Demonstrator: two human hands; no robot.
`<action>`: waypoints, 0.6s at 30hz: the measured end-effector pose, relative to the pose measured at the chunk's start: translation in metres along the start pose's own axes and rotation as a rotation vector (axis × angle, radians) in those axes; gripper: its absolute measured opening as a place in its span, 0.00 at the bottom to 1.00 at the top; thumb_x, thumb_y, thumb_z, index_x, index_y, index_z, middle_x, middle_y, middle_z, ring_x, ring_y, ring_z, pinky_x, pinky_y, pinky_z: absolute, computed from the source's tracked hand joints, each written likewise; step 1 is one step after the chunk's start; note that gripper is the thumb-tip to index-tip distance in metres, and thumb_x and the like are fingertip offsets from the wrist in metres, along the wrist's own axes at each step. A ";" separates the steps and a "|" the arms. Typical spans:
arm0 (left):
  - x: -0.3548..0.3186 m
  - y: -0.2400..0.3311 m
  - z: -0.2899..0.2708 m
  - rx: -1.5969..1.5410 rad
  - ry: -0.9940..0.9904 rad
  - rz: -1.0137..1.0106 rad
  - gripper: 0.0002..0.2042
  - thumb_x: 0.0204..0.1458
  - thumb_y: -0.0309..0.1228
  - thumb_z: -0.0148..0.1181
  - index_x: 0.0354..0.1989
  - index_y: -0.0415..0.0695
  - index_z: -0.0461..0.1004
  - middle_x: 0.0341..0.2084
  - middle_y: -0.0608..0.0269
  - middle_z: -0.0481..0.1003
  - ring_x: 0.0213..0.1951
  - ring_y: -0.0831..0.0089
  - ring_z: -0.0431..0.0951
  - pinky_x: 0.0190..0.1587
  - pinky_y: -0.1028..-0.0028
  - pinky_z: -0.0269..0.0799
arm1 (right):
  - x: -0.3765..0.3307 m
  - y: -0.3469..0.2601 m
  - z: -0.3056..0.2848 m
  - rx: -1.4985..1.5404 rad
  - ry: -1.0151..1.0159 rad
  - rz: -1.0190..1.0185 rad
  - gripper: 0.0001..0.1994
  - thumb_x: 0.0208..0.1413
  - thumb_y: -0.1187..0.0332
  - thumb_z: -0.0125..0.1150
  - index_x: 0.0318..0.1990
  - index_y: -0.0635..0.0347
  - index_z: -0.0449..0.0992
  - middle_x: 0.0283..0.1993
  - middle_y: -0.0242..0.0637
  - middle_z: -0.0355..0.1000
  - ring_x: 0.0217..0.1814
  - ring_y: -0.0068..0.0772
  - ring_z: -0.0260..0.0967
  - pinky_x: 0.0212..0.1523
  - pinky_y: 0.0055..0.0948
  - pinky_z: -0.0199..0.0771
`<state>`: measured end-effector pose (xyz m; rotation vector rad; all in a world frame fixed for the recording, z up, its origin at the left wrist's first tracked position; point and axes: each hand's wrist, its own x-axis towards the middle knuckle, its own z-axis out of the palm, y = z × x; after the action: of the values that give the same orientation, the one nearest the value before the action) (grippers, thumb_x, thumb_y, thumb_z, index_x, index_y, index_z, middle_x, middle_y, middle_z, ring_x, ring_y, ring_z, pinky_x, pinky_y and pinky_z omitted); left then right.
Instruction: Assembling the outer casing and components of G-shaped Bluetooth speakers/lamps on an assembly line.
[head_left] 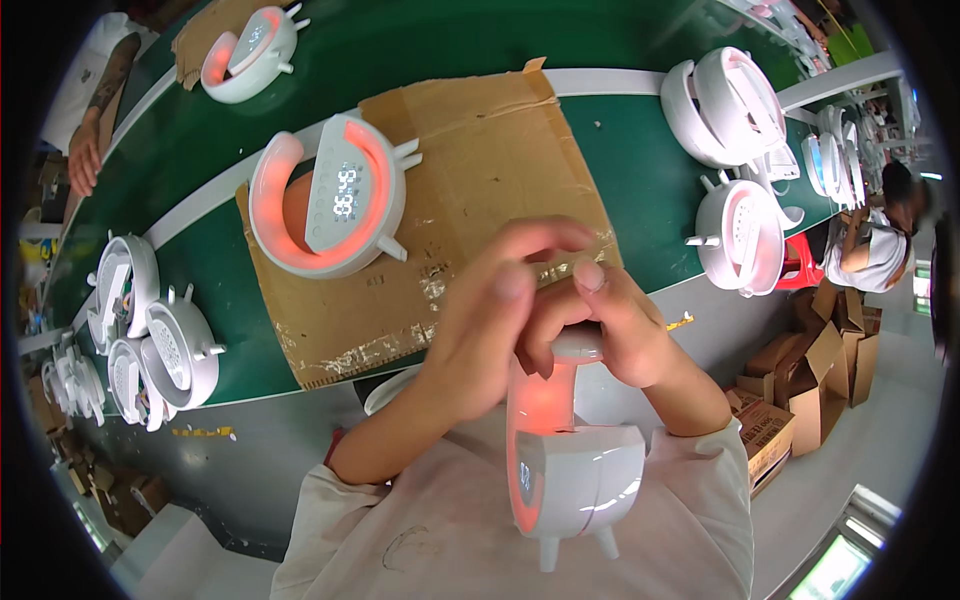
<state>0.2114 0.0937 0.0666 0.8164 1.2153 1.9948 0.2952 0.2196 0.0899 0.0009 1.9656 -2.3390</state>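
- One white, ring-shaped, red-glowing clock lamp (588,480): six o'clock, its top gripped by your right hand (625,325).
- Your left hand (472,330): loosely curved beside it, grip unclear.
- Two matching lit lamps (338,200): ten o'clock.

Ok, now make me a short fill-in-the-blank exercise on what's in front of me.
1. The left hand and right hand are at the ring of a nearer lamp whose casing is ____.
2. That lamp's short legs point toward the picture's ____ edge.
3. A second lamp with lit digits rests on a flat sheet of ____.
4. The work surface under that sheet is coloured ____.

Missing words: white; bottom; cardboard; green.
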 end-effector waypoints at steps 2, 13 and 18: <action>-0.009 0.008 -0.016 -0.044 -0.037 0.087 0.25 0.60 0.45 0.40 0.49 0.30 0.65 0.50 0.48 0.67 0.55 0.60 0.66 0.58 0.66 0.59 | -0.001 -0.013 -0.004 0.008 0.106 0.092 0.38 0.65 0.47 0.24 0.17 0.66 0.73 0.22 0.38 0.71 0.27 0.30 0.67 0.35 0.23 0.66; -0.013 0.011 -0.010 0.785 0.059 0.066 0.16 0.45 0.31 0.65 0.39 0.38 0.69 0.23 0.54 0.74 0.25 0.60 0.78 0.28 0.69 0.72 | 0.029 0.020 -0.004 -0.716 0.700 -0.728 0.31 0.62 0.46 0.34 0.20 0.65 0.71 0.20 0.42 0.68 0.23 0.36 0.67 0.29 0.31 0.67; -0.011 0.021 -0.012 1.034 -0.014 0.208 0.09 0.41 0.29 0.64 0.23 0.41 0.68 0.12 0.60 0.68 0.14 0.62 0.70 0.17 0.68 0.62 | 0.022 0.028 -0.013 -0.998 0.524 -0.736 0.30 0.60 0.45 0.37 0.20 0.63 0.68 0.19 0.36 0.65 0.20 0.34 0.63 0.19 0.29 0.58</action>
<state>0.2043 0.0716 0.0791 1.4614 2.2555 1.3946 0.2747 0.2267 0.0590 -0.2257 3.6841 -1.3423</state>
